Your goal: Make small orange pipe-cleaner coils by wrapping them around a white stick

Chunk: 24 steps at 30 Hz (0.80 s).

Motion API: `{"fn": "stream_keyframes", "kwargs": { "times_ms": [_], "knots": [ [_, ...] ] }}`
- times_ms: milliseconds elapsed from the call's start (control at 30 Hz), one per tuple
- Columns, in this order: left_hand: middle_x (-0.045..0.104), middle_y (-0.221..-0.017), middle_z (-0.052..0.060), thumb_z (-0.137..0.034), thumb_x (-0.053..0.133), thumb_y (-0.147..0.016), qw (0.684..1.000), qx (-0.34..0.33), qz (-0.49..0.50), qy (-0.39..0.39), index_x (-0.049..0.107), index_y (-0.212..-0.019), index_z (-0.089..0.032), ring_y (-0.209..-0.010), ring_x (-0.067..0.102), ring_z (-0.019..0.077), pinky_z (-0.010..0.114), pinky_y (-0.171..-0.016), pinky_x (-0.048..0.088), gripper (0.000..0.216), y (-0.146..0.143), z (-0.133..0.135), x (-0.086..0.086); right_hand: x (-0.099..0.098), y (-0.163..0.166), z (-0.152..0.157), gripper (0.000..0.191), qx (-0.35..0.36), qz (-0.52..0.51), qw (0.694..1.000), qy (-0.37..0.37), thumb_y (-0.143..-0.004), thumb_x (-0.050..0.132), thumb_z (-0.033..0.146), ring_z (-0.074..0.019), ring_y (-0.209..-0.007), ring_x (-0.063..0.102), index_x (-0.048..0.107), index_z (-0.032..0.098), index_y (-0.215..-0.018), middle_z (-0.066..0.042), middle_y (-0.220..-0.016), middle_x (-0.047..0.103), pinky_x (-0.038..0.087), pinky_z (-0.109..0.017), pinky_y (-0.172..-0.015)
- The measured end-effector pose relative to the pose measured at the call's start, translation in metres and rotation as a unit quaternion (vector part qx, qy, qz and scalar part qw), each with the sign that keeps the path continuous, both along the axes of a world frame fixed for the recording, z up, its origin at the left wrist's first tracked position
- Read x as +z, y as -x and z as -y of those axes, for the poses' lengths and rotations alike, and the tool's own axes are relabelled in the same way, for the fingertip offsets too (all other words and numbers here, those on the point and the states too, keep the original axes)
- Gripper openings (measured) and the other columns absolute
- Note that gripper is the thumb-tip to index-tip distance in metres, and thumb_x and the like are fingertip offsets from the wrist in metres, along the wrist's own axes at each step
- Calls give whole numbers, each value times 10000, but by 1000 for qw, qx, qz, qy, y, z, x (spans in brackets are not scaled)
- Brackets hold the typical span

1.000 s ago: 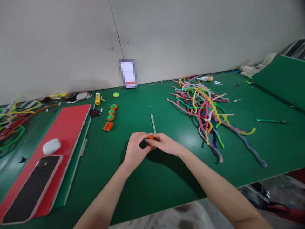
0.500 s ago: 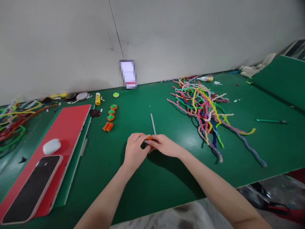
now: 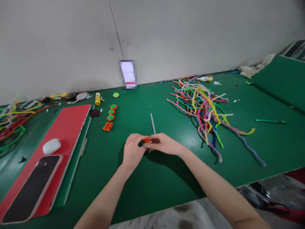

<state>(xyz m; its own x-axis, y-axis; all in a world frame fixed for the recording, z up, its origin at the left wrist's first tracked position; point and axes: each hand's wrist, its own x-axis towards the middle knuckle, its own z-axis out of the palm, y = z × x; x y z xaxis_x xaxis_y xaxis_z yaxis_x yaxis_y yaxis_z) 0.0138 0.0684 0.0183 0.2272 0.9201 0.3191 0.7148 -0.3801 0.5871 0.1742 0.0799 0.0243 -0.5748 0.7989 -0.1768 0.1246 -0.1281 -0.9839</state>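
Note:
A small orange fuzzy piece (image 3: 147,140), which looks like pipe cleaner, is pinched between the fingertips of both hands. My left hand (image 3: 134,149) grips it from the left, thumb and index finger closed. From the right, my right hand (image 3: 168,144) has its fingers pressed together at the same piece, and they cover part of it. A thin grey stick (image 3: 152,123) lies on the green table and runs under the right fingers. Left of the hands stand small orange-and-green fuzzy pieces (image 3: 111,117) in a row, with orange folded pieces (image 3: 108,127) at the near end.
A heap of coloured pipe cleaners (image 3: 202,105) spreads to the right, near a green pen-like tool (image 3: 270,121). On the left, a red board (image 3: 73,119) carries a phone (image 3: 32,190) and a white case (image 3: 51,146). A yellow glue stick (image 3: 97,99) stands farther back.
The orange piece has shifted slightly left and shows more between the fingertips. The right fingers have opened out a little around it. Everything on the table stays put.

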Motion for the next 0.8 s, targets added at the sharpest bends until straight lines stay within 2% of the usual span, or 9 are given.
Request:
{"fn": "stream_keyframes", "kwargs": {
  "times_ms": [100,233,533,633,733,800],
  "knots": [
    [620,-722,9,-179,618,-701,1000,6,13,12,601,-694,-201,-740,543,175,306,-655,447,29,1,0,1,1,-4,-2,360,17,-2,1000,13,-693,650,370,-167,-756,623,635,106,-937,-84,-840,668,480,-302,-726],
    [619,-721,12,-177,603,-719,1000,11,16,9,597,-694,-195,-747,540,169,301,-672,448,32,2,0,3,3,-9,-6,347,-9,11,1000,11,-676,666,340,-175,-769,623,632,107,-931,-90,-841,671,472,-318,-751],
    [588,-708,9,-163,540,-751,1000,-22,14,-2,588,-715,-200,-725,530,155,284,-652,446,71,2,0,2,6,-14,-7,297,-23,30,999,2,-690,651,360,-170,-733,618,633,128,-874,-61,-771,666,472,-309,-720],
    [602,-782,13,-166,546,-753,998,-18,55,22,602,-790,-206,-740,547,148,286,-678,463,79,1,-1,0,7,-13,-6,349,-24,13,1000,11,-728,598,435,-158,-726,614,635,123,-879,-71,-793,661,469,-302,-723],
    [603,-917,25,-169,607,-711,998,-8,62,18,602,-912,-222,-862,541,175,332,-784,451,208,-1,-1,2,7,-10,-6,453,-33,-9,999,41,-778,485,524,-142,-695,612,639,105,-859,-76,-756,650,469,-286,-697],
    [586,-981,32,-170,640,-681,999,-6,51,7,595,-959,-230,-952,508,199,363,-844,423,287,-2,0,4,5,-7,-5,473,-39,-27,997,64,-775,475,543,-134,-680,608,639,105,-847,-64,-724,640,469,-278,-685]
  ]
}}
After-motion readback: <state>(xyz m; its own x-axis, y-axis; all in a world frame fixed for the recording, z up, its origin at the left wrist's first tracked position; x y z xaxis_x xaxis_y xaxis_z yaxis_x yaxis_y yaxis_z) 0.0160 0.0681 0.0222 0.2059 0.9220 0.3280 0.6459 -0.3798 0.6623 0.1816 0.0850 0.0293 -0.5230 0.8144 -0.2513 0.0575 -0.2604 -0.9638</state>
